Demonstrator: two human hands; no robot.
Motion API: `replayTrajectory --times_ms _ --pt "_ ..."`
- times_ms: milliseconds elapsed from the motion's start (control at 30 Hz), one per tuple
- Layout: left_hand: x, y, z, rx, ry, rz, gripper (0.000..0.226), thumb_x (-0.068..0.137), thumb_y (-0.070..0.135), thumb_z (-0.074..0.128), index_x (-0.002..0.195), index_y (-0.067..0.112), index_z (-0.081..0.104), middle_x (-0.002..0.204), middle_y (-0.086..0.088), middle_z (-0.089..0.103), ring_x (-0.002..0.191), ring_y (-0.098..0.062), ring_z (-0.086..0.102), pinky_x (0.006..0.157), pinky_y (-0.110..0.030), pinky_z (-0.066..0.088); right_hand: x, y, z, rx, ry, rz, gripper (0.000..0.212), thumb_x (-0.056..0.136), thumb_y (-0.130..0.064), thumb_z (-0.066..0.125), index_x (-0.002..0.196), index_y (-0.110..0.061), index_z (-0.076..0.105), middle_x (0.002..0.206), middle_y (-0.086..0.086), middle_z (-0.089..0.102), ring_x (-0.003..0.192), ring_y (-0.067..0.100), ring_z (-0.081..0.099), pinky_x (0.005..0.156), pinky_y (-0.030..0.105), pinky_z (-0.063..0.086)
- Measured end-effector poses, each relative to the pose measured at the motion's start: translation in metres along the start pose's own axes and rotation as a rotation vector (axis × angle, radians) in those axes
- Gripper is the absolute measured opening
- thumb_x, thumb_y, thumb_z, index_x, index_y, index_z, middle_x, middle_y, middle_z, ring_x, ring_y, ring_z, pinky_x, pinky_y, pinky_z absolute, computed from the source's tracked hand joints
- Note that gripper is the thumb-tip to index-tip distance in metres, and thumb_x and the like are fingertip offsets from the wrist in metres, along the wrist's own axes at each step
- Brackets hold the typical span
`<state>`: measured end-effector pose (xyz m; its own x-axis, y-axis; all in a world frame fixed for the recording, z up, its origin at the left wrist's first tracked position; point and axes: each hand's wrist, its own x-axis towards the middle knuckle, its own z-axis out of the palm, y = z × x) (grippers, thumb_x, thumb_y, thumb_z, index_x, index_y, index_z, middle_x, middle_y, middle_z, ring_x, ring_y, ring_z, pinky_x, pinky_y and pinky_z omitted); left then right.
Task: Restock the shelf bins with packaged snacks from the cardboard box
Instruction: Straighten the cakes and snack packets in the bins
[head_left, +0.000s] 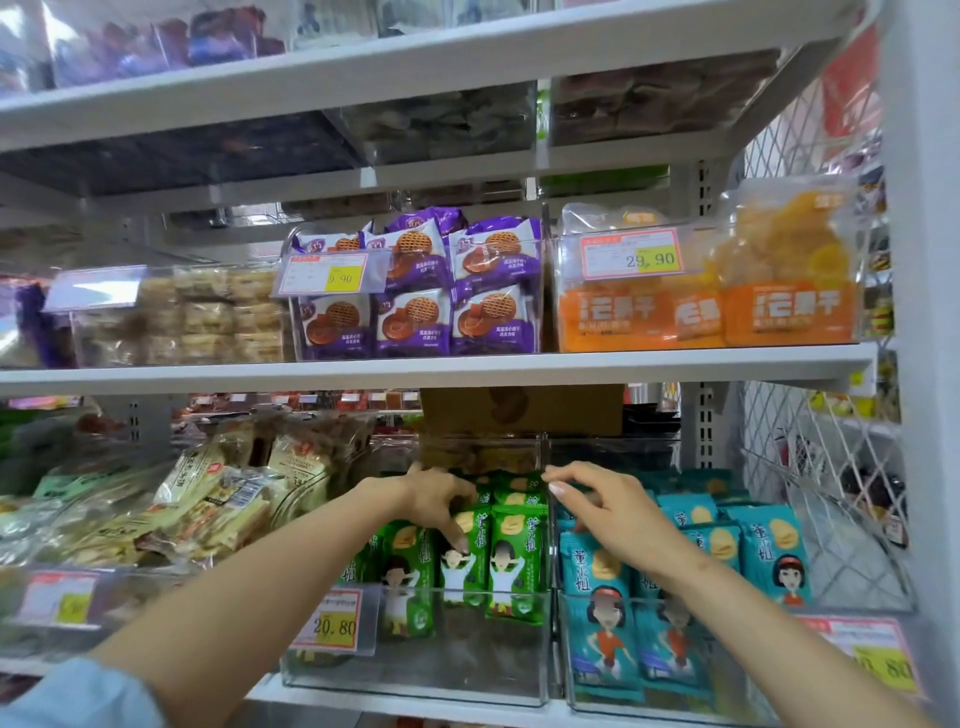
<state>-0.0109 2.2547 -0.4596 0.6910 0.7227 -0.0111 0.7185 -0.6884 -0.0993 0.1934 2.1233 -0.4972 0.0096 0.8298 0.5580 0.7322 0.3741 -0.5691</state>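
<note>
Left hand (441, 499): fingers curled round tops of green packets (514, 561), which stand upright in clear bin (467, 662) on lower shelf. Right hand (613, 514), at 3 o'clock of left: fingers loosely spread, holding nothing, over teal packets (602, 629). Cardboard box (519, 410) at 12 o'clock, behind bin.

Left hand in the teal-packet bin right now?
No, the left hand grips green packets in the middle bin; the teal packets stand to the right of it.
</note>
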Motion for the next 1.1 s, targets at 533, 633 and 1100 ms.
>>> replayTrajectory --times_ms 533,633,1100 --pt "0.008 0.036 0.016 0.072 0.13 0.135 0.083 0.067 0.058 0.072 0.131 0.02 0.034 0.135 -0.004 0.041 0.123 -0.025 0.033 0.106 -0.046 0.019 0.0 0.001 0.001 -0.016 0.012 -0.004 0.023 0.093 -0.042 0.049 0.112 -0.04 0.061 0.123 -0.025 0.055 0.108 0.001 0.057 0.092 0.038 0.051" --pt "0.009 0.036 0.017 0.041 0.153 0.102 0.083 0.067 0.058 0.073 0.128 0.017 0.035 0.13 -0.006 0.043 0.121 -0.026 0.035 0.107 -0.045 0.019 0.001 0.001 0.001 -0.002 0.011 -0.011 0.017 0.093 -0.041 0.05 0.106 -0.048 0.059 0.121 -0.027 0.055 0.109 0.0 0.057 0.093 0.038 0.05" --pt "0.01 0.028 0.013 -0.018 0.173 0.049 0.084 0.069 0.059 0.07 0.134 0.024 0.031 0.14 -0.006 0.038 0.132 -0.026 0.03 0.11 -0.046 0.015 0.001 0.003 0.0 -0.004 -0.006 0.008 0.019 0.093 -0.043 0.049 0.109 -0.049 0.058 0.127 -0.026 0.053 0.111 0.0 0.056 0.094 0.037 0.05"
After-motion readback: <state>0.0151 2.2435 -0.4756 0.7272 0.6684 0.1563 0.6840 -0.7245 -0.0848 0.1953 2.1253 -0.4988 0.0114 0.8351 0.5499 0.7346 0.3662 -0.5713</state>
